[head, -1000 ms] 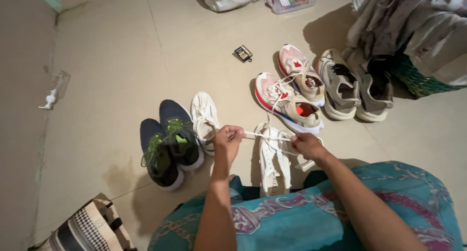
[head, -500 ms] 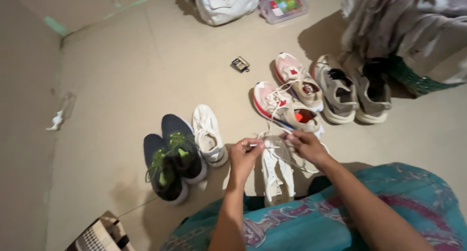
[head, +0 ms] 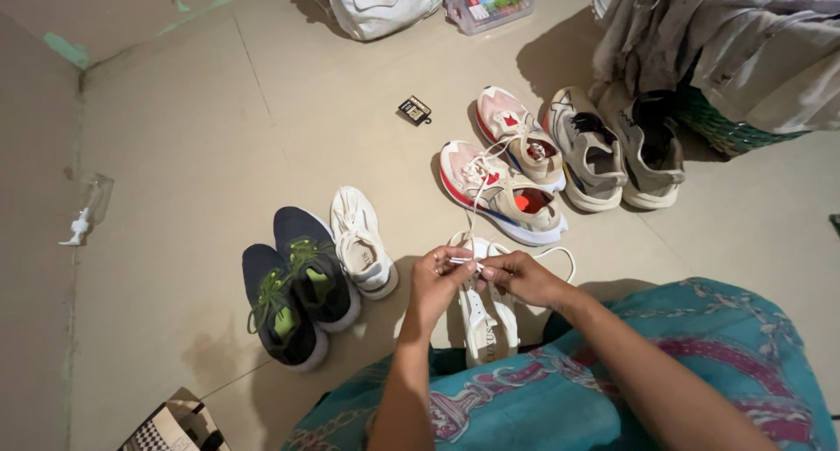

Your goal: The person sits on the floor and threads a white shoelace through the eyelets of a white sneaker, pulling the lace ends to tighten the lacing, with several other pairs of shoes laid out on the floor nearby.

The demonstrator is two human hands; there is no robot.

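White leather-look sneaker (head: 483,324) lies on the beige tiled floor (head: 219,136) just in front of the person's knees, its long axis running almost straight away from them, toe toward the row of shoes beyond and heel tucked against the teal patterned cloth (head: 612,372) over the lap. Both hands meet above its tongue: the left hand (head: 440,280) and the right hand (head: 518,276) are each pinched shut on the thin white shoelace (head: 464,260), fingertips nearly touching, with a loose loop of lace (head: 560,254) trailing to the right. Its white partner sneaker (head: 360,239) sits to the left, close beside a pair of navy trainers with green laces (head: 297,285). Ahead, a pink, cream and blue pair (head: 503,175) stands just past the hands, then a grey-beige pair (head: 617,149) near a green woven basket (head: 713,123) draped with cloth. Open floor stretches left toward the wall edge, where a clear pump bottle (head: 85,208) lies; a small dark packet (head: 415,110) rests alone in the middle, well apart from the shoes
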